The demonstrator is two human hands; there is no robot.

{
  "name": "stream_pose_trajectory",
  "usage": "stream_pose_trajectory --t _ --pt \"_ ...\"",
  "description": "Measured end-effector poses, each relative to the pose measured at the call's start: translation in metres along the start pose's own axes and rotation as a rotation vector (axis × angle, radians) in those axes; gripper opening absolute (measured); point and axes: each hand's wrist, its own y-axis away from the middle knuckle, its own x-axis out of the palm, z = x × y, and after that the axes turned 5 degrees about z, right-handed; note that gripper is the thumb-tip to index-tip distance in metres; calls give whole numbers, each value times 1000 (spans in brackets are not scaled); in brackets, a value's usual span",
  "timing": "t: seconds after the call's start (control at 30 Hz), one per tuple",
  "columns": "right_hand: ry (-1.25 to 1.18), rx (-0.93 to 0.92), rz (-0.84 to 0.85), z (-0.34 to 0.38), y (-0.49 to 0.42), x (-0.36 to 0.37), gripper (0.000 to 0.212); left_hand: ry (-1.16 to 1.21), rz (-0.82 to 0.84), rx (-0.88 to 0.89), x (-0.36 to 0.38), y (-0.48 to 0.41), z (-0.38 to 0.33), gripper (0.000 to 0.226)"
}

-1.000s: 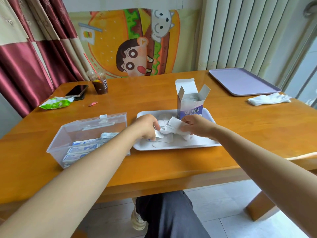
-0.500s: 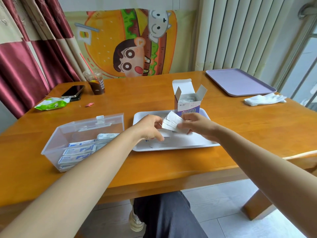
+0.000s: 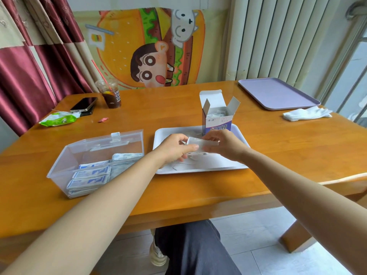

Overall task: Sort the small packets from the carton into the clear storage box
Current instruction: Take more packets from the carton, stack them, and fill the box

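Now, seen from the head, the left hand [image 3: 174, 148] has joined the right hand [image 3: 223, 145]. Both pinch the white packets [image 3: 201, 144], no longer fanned but squared into a stack above the white tray [image 3: 198, 171], before the open carton [image 3: 217, 119]. The clear storage box [image 3: 95, 147] sits leftward.

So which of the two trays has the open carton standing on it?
The white rectangular tray nearest the person; the purple-and-white cardboard carton stands at its far edge. The lilac plastic tray lies apart, at the table's far right.
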Motion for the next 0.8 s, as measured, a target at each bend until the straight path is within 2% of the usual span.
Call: stream_pose_trajectory --t 0.1,0.2,0.27,0.37,0.43,0.53,0.63,0.73,0.8 --pt "113 -14 32 -5 3 5 17 -188 -52 49 14 -3 3 38" --pt "218 28 109 -11 10 11 18 -440 -126 64 26 -1 6 22" --pt "205 74 91 -16 11 9 21 -503 -199 64 28 0 7 19" --pt "205 95 96 -18 10 6 19 -531 -223 58 26 0 7 14" --pt "209 82 109 -14 10 8 13 -499 -208 73 27 -1 8 13" --pt "203 10 -3 -9 10 8 6 -401 -145 63 25 -1 8 17" --pt "229 -98 -143 -9 11 4 15 -81 -6 -17 13 4 1 33" --pt "222 -140 -221 -7 13 2 17 206 38 -136 6 5 -4 54" --pt "219 -159 -244 -6 13 4 17 342 65 -134 7 4 -2 50"
